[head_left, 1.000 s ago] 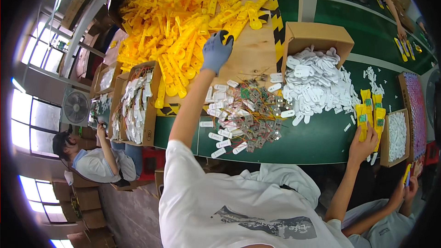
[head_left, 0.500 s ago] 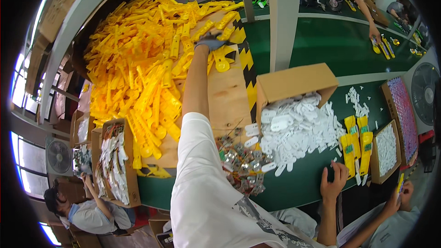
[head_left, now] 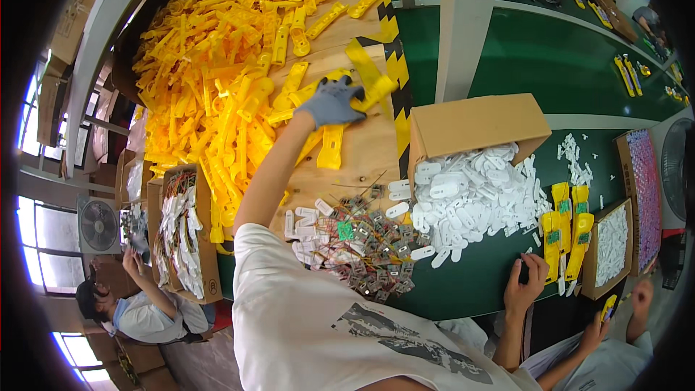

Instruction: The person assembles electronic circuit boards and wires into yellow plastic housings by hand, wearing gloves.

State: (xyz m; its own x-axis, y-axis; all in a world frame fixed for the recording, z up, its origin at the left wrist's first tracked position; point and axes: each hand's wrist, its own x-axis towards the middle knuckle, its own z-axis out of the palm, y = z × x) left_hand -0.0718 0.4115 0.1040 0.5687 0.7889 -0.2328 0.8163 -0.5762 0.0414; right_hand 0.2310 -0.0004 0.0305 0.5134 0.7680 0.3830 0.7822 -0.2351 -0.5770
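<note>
My left hand, in a grey glove, is closed around yellow plastic shells over the wooden board. One long yellow shell, smeared by motion, sticks out beyond its fingertips. Another yellow shell lies just below the hand. Left of it rises a big heap of yellow shells. My bare right hand rests by the near table edge, fingers loosely curled and thumb apart. A dark patch shows between them. Just right of it lie several yellow shells with green circuit boards.
A tipped cardboard box spills white plastic pieces. Small wired metal parts lie nearer me. A carton of white pieces stands at right. A grey post rises beyond. Co-workers sit left and right.
My left hand has drawn nearer and right from the heap's edge, with yellow shells in it. The view has shifted. My right hand stays nearly still. Far right, a co-worker's hand has left the yellow pieces.
</note>
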